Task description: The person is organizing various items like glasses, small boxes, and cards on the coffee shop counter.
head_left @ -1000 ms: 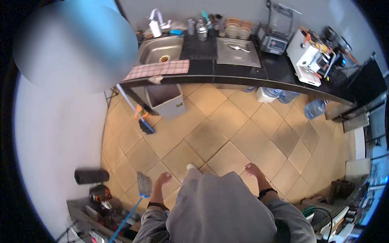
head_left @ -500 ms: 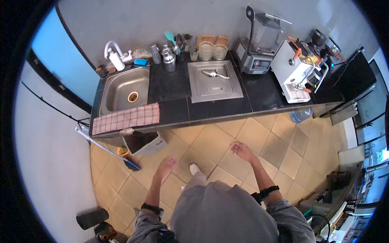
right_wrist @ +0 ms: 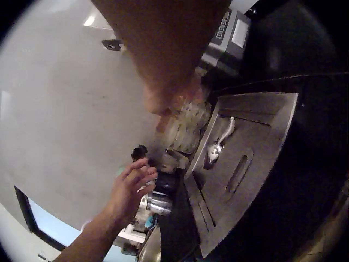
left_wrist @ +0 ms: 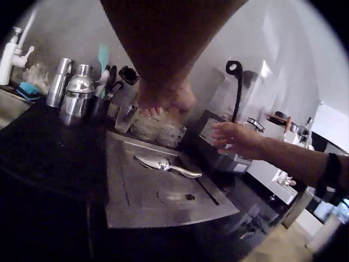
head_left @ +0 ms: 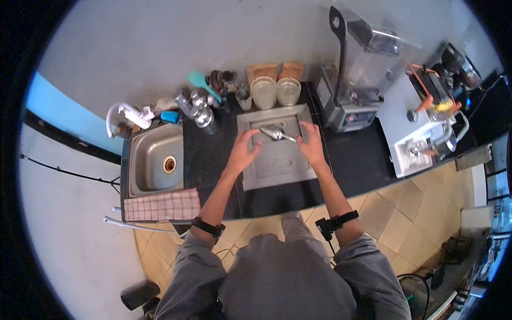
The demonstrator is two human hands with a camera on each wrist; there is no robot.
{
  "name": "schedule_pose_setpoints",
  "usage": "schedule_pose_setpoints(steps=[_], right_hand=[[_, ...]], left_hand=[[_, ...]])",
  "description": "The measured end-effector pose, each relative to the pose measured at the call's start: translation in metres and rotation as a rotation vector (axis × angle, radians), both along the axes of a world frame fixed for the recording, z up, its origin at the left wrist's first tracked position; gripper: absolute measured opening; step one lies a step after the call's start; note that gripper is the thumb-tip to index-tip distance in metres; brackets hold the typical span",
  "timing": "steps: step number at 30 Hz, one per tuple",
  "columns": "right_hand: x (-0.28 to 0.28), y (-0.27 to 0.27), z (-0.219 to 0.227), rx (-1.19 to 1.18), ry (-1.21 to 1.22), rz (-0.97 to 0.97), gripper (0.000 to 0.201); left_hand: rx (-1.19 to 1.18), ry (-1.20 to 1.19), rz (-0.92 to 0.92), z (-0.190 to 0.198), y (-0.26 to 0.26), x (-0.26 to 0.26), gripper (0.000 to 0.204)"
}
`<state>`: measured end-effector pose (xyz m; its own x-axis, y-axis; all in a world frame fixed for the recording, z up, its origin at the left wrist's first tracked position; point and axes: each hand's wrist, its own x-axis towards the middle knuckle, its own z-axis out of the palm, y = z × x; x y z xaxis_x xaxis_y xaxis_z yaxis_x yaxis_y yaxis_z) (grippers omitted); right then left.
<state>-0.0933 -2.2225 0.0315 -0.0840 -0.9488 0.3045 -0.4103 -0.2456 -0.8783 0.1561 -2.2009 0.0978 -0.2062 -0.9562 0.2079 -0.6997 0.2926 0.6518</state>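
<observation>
A metal ice scoop lies on the square steel lid set into the black counter. My left hand is over the lid's left side, fingers loosely bent and holding nothing. Over the right side hovers my right hand, which overlaps the end of the scoop handle in the head view. The left wrist view has that right hand raised above the lid, apart from the scoop. In the right wrist view the left hand is likewise in the air with its fingers extended.
Two stacks of glass bowls stand behind the lid. To the left are steel shakers, a sink and a checkered cloth. A blender and an espresso machine stand to the right.
The person has stepped up to the counter from further back. Both hands have risen from above the floor and reached forward over the steel lid. The scoop remains on the lid.
</observation>
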Motion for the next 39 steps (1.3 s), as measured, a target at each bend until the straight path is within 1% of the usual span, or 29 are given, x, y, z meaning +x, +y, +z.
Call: schedule_pose_setpoints(steps=[1,2,4,5,6,7,8,9,10,11,12,14,15,17,18,20,21,23,27,29,30,32,33,35,36,38,39], right_hand=[[-0.008,-0.03,-0.001,-0.023,0.035,0.01,0.059],[-0.011,-0.054,-0.005,-0.004,0.03,0.028,0.059],[-0.007,-0.104,-0.012,0.014,-0.015,-0.075,0.062],[-0.006,-0.128,-0.014,0.046,0.011,-0.04,0.072],[-0.005,-0.144,-0.018,0.066,0.008,-0.022,0.072],[-0.005,-0.163,-0.019,0.06,0.035,-0.061,0.078],[-0.004,-0.18,-0.019,0.055,0.062,-0.1,0.083],[-0.006,-0.195,-0.023,0.061,0.059,-0.094,0.083],[-0.007,-0.209,-0.026,0.081,0.069,-0.085,0.09],[-0.008,-0.222,-0.03,0.101,0.078,-0.076,0.098],[-0.008,-0.234,-0.033,0.108,0.075,-0.07,0.098],[-0.007,-0.253,-0.039,0.139,0.133,-0.043,0.108],[-0.008,-0.261,-0.042,0.147,0.129,-0.035,0.108],[-0.009,-0.275,-0.046,0.03,0.083,-0.029,0.117],[-0.009,-0.28,-0.048,0.038,0.079,-0.021,0.117],[-0.008,-0.286,-0.05,0.023,0.099,0.0,0.123],[-0.008,-0.291,-0.051,0.027,0.094,0.002,0.123],[-0.008,-0.299,-0.052,-0.008,0.122,0.022,0.124],[-0.01,-0.308,-0.053,0.019,0.07,0.037,0.124],[-0.008,-0.305,-0.054,0.008,0.032,0.011,0.125],[-0.007,-0.303,-0.052,0.01,0.031,0.016,0.125],[-0.005,-0.298,-0.046,-0.015,0.025,-0.003,0.117],[-0.005,-0.296,-0.046,-0.011,0.025,0.007,0.117],[-0.007,-0.296,-0.046,-0.039,0.013,0.034,0.122],[-0.008,-0.293,-0.041,-0.043,0.014,0.046,0.122],[-0.01,-0.28,-0.021,-0.078,-0.053,0.041,0.118],[-0.01,-0.27,-0.005,-0.106,-0.045,0.031,0.114]], left_hand=[[-0.04,-0.034,-0.002,-0.001,-0.031,-0.007,0.047],[-0.02,-0.038,0.016,-0.005,-0.057,-0.013,0.047],[-0.137,-0.056,0.086,-0.011,-0.107,-0.023,0.061],[-0.117,-0.062,0.103,-0.013,-0.129,-0.027,0.061],[-0.112,-0.101,0.147,-0.013,-0.149,-0.033,0.068],[-0.12,-0.143,0.181,-0.012,-0.17,-0.04,0.076],[-0.113,-0.152,0.188,-0.013,-0.185,-0.047,0.076],[-0.116,-0.203,0.207,-0.017,-0.201,-0.055,0.081],[-0.118,-0.254,0.226,-0.022,-0.216,-0.062,0.085],[-0.155,-0.286,0.229,-0.026,-0.231,-0.066,0.086],[-0.148,-0.291,0.233,-0.028,-0.246,-0.07,0.086],[-0.151,-0.338,0.228,-0.034,-0.267,-0.075,0.086],[-0.142,-0.344,0.234,-0.033,-0.277,-0.08,0.086],[-0.088,-0.363,0.296,-0.03,-0.292,-0.089,0.086],[-0.079,-0.369,0.301,-0.03,-0.296,-0.091,0.086],[0.022,-0.433,0.279,-0.027,-0.301,-0.095,0.088],[0.026,-0.439,0.281,-0.03,-0.305,-0.094,0.088],[-0.03,-0.43,0.245,-0.036,-0.311,-0.093,0.086],[-0.017,-0.418,0.242,-0.032,-0.319,-0.096,0.083],[0.028,-0.342,0.237,-0.026,-0.315,-0.097,0.077],[0.03,-0.343,0.241,-0.02,-0.312,-0.098,0.077],[-0.053,-0.293,0.226,-0.002,-0.305,-0.098,0.073],[-0.047,-0.294,0.235,0.009,-0.297,-0.1,0.073],[-0.168,-0.203,0.278,0.033,-0.279,-0.104,0.068],[-0.17,-0.202,0.29,0.043,-0.265,-0.102,0.068],[-0.217,-0.082,0.282,0.064,-0.23,-0.09,0.066],[-0.229,-0.054,0.271,0.074,-0.209,-0.083,0.065]])
